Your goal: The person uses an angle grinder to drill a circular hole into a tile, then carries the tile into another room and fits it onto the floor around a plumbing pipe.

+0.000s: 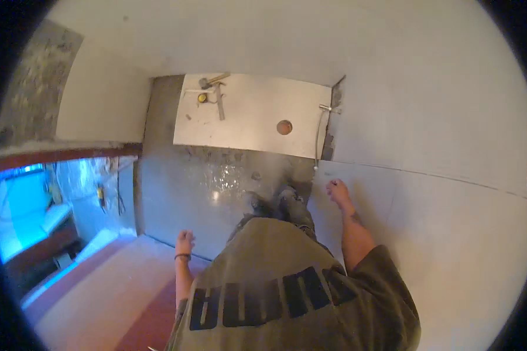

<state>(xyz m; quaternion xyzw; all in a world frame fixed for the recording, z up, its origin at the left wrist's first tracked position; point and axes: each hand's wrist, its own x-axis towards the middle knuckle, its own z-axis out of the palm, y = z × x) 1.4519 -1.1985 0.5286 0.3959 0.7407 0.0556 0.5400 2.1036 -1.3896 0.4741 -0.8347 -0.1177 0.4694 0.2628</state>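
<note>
Left hand [185,241] hangs curled into a loose fist, holding nothing, over the grey floor [175,187]. Up ahead a hammer [212,80] lies on the white slab [257,126]. Right hand [338,192] is spread open, flat against the tiled wall [445,193].

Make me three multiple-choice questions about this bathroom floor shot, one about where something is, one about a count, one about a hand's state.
1. Where do the hammer and the tape measure lie?
A. on the far corner of the laid floor tile
B. on the bare wet floor
C. in the left hand

2. How many round holes are cut in that tile?
A. none
B. one
C. three

3. What is the right hand doing?
A. gripping the hose
B. holding the hammer
C. resting open against the wall tile

Answers: 1 A, both tools sit on the tile's far left corner. 2 B, a single hole shows. 3 C, its fingers lie spread on the wall, holding nothing.
</note>
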